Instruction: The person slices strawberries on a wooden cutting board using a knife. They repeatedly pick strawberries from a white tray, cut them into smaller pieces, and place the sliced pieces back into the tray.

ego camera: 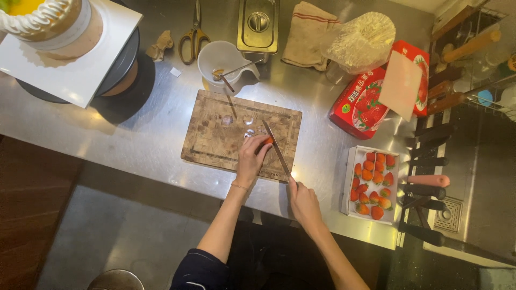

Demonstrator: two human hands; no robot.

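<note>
On a wooden cutting board (215, 134) my left hand (251, 157) pins a red strawberry (268, 140) with its fingertips. A long knife (276, 150) lies angled across the board's right part, its blade touching the strawberry. My right hand (302, 200) grips the knife's handle near the counter's front edge. A few pale slices (248, 132) lie on the board just beyond the left hand.
A white tray of strawberries (372, 182) sits at the right, a red strawberry box (371, 99) behind it. White bowl with utensil (221, 62), scissors (194, 35), metal lidded container (258, 24), folded cloth (306, 35). Decorated cake on a turntable (64, 37) at far left. Knife handles (430, 161) line the right edge.
</note>
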